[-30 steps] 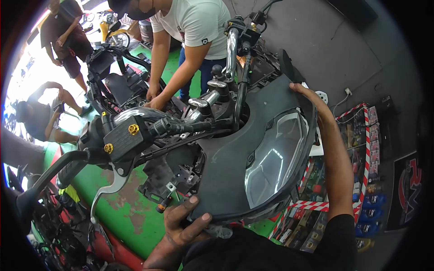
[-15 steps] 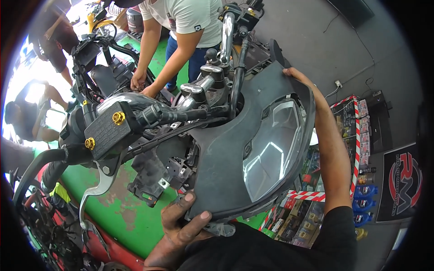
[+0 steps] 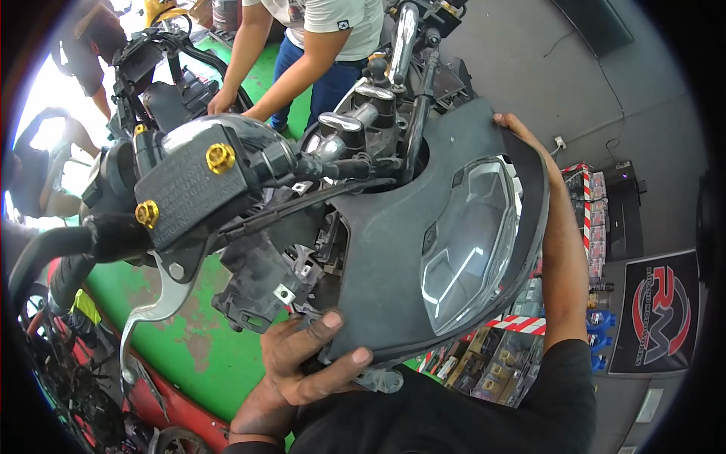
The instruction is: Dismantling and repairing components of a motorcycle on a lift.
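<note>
The headlight panel is showing dark grey; two bolts are gleaming gold; striped tape is alternating red and white.

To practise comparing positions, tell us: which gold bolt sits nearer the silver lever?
The lower-left bolt; the other bolt sits higher, farther from the lever.

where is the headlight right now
In the head view, the headlight sits right of centre, set in the dark front panel, between the left hand at the panel's lower-left corner and the right hand at its upper-right edge.
</note>
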Demonstrator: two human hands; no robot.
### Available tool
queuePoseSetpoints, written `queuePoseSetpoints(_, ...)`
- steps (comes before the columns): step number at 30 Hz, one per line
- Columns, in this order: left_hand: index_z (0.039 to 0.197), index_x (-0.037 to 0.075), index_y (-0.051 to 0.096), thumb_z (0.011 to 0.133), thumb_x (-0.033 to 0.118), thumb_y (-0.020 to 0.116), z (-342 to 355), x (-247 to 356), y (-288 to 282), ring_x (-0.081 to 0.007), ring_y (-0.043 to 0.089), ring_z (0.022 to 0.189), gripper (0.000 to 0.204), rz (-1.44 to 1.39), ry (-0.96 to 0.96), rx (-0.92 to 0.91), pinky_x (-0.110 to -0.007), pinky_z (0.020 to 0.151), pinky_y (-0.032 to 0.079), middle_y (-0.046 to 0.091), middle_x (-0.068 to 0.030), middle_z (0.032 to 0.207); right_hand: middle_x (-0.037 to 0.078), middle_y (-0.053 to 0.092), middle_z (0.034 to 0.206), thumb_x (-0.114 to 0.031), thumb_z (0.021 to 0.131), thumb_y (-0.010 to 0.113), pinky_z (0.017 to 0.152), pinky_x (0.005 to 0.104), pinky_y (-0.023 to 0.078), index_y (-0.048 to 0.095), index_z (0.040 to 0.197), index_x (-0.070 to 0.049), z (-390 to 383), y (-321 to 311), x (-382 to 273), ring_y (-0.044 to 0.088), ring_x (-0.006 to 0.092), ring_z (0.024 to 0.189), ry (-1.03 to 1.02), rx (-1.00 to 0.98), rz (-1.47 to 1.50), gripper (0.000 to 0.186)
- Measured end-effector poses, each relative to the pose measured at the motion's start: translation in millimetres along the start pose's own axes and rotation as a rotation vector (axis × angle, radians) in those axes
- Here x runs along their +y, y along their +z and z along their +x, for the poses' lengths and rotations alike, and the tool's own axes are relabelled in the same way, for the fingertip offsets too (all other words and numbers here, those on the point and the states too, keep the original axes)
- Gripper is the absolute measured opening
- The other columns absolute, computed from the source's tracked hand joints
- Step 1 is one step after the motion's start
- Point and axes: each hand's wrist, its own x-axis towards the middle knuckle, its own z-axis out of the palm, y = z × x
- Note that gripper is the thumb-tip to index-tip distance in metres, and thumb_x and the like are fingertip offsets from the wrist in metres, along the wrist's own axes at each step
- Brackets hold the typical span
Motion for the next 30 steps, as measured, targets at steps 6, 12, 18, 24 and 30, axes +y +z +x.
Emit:
queuePoseSetpoints(6, 0.119, 0.024, 0.07, 0.085, 0.039, 0.083, -16.4, -2.2, 11.5, -0.033, 0.072, 0.094, 0.039, 0.037, 0.005, 0.029, -0.036, 0.07, 0.063, 0.056, -0.0171, 0.133, 0.001, 0.065, 0.097, -0.054, 0.096, 0.062, 0.076, 0.0279, 0.05, 0.068, 0.11, -0.006, 21.4, -11.8, 24.6, 0.06, 0.0109, 0.081, -0.182, -0.048, 0.051, 0.051)
queuePoseSetpoints(12, 0.119, 0.021, 0.068, 0.075, 0.017, 0.091, -47.7, 14.6, 33.8, -0.0307, 0.068, 0.1, 0.05, 0.104, -0.146, 0.294, -0.036, 0.073, 0.061, 0.046, -0.0217, 0.144, 0.003, 0.068, 0.102, -0.068, 0.097, 0.053, 0.076, 0.0258, 0.047, 0.067, 0.121, -0.005, -13.7, 9.1, 43.0, 0.06, 0.014, 0.081, -0.137, -0.016, 0.172, 0.069)
queuePoseSetpoints(18, 0.114, 0.001, 0.06, 0.065, 0.025, 0.098, -77.4, 71.1, 51.8, -0.0262, 0.07, 0.076, 0.067, 0.273, -0.43, -0.097, -0.036, 0.065, 0.057, 0.069, -0.013, 0.089, 0.015, 0.051, 0.148, -0.077, 0.094, 0.047, 0.106, 0.0329, 0.041, 0.041, 0.154, -0.001, -42.0, -26.5, 129.3, 0.054, 0.0222, 0.129, -0.535, -0.148, -0.113, 0.097)
queuePoseSetpoints(24, 0.133, -0.005, 0.054, 0.071, 0.033, 0.095, -27.7, 85.1, 117.7, -0.0295, 0.076, 0.088, 0.084, 0.292, -0.533, 0.079, -0.037, 0.073, 0.058, 0.075, -0.0214, 0.102, 0.019, 0.045, 0.154, -0.07, 0.077, 0.077, 0.12, 0.0398, 0.029, 0.036, 0.156, -0.001, -26.9, -27.4, 134.0, 0.041, 0.0295, 0.145, -0.798, -0.241, -0.125, 0.113)
queuePoseSetpoints(30, 0.135, -0.011, 0.05, 0.077, 0.031, 0.091, -13.1, 91.7, 136.8, -0.0293, 0.076, 0.081, 0.082, 0.441, -0.579, 0.192, -0.036, 0.068, 0.057, 0.075, -0.0222, 0.094, 0.022, 0.052, 0.147, -0.064, 0.082, 0.075, 0.116, 0.0392, 0.036, 0.04, 0.156, -0.007, -4.3, -8.4, 141.9, 0.05, 0.0303, 0.137, -0.977, -0.204, -0.106, 0.1)
